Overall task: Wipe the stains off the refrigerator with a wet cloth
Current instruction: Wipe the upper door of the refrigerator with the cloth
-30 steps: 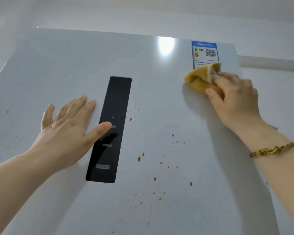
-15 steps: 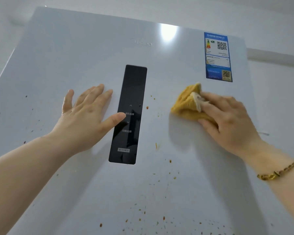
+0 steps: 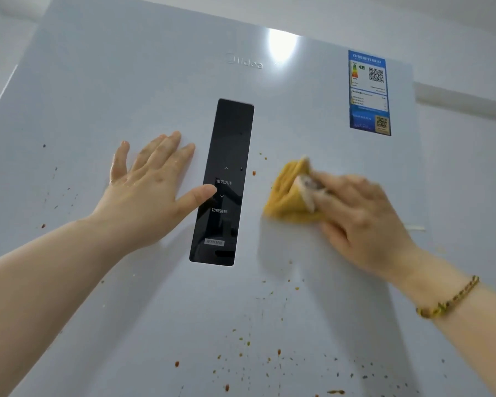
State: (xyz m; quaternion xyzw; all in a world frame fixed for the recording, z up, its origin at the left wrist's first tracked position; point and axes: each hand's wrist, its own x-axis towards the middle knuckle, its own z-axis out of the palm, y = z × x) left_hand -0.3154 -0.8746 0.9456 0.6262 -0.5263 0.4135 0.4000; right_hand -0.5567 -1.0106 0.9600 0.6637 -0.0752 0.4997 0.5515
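The white refrigerator door (image 3: 155,81) fills the view. Orange-brown stain specks (image 3: 248,343) are scattered over its lower middle, with a few dark specks (image 3: 43,146) at the left. My right hand (image 3: 364,222) presses a folded yellow cloth (image 3: 287,196) flat against the door, just right of the black control panel (image 3: 224,181). My left hand (image 3: 152,190) lies flat on the door with fingers spread, its thumb tip resting on the panel's left edge. One small stain (image 3: 254,173) sits between the panel and the cloth.
A blue energy label (image 3: 368,93) is stuck at the door's upper right. A lamp's glare (image 3: 282,44) shines near the top edge. White wall shows to the right of the door and above it.
My right hand has drawn the cloth down from the blue label and leftward toward the black panel. Stains near the middle of the door have thinned. The left hand stays flat.
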